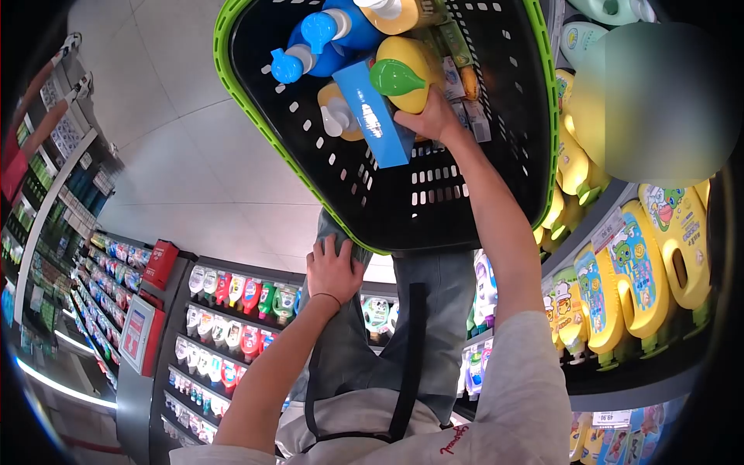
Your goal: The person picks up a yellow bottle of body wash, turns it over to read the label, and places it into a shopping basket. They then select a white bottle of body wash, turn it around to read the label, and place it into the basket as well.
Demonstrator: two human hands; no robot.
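Note:
My right hand [435,120] reaches into a black basket with a green rim [291,167] and is closed round the lower part of a yellow bottle [411,58] with a green leaf-shaped top; some fingers are hidden behind it. Touching or close beside the bottle is a tilted blue box [374,116]. Farther left lie blue pump bottles [341,35] and an amber bottle with a white pump [339,116]. Small packets [469,108] are to the right of the bottle. My left hand [335,271] lies on my knee, fingers spread, holding nothing.
Shelves of yellow bottles [639,263] curve along the right side. Below left stand shelves of colourful bottles [232,291] beside a red-and-white sign [141,333]. Pale floor tiles [194,155] lie left of the basket. A person's arm [46,128] shows at the far left.

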